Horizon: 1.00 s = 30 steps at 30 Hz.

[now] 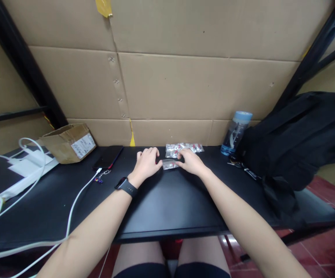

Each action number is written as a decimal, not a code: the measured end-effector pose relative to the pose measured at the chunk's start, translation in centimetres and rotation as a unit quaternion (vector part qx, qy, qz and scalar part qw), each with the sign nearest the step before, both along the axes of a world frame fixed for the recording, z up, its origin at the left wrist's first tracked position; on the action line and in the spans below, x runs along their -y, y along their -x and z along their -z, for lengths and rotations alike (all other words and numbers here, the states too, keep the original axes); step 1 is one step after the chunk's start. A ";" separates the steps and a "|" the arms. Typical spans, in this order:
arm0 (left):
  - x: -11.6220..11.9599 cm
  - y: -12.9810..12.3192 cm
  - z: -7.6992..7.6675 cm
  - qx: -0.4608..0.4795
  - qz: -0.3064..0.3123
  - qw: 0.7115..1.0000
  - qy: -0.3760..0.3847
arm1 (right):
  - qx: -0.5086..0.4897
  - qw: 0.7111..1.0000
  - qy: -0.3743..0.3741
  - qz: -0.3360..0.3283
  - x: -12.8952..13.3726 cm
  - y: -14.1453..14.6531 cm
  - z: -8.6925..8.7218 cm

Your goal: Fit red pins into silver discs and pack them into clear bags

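A small clear plastic bag [170, 165] lies between my two hands on the black tabletop, and its contents are too small to make out. My left hand [147, 165] has its thumb at the bag's left edge, with the index finger apart from the thumb. At the bag's right end, the thumb of my right hand [192, 163] overlaps the plastic, and the fingers curl around that end. Just behind, several shiny clear packets [171, 148] with small red spots lie in a row, partly covered by my right hand. A dark watch [126, 187] is on my left wrist.
Left on the black table [173, 208] are an open cardboard box [69, 144], a phone [108, 157], white cables [76, 200] and a white charger [30, 164]. A blue-lidded bottle [234, 133] and a black backpack [297, 135] stand right. A cardboard wall [167, 88] closes the back.
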<state>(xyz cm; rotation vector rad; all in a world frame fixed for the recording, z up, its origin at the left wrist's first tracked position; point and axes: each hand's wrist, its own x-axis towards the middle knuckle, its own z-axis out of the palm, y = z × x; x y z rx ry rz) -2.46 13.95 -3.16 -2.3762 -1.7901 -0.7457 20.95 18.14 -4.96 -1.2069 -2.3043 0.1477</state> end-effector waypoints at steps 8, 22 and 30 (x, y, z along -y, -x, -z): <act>0.7 -1.3 0.6 -0.052 0.159 0.985 0.048 | 0.048 0.990 0.040 -0.128 0.7 0.9 0.1; -0.4 -0.9 1.4 0.052 0.058 0.996 0.036 | -0.068 0.990 0.111 -0.060 0.8 0.6 0.0; -0.5 -0.7 1.3 0.076 0.041 0.994 0.061 | -0.133 0.980 0.146 0.018 0.8 1.5 0.4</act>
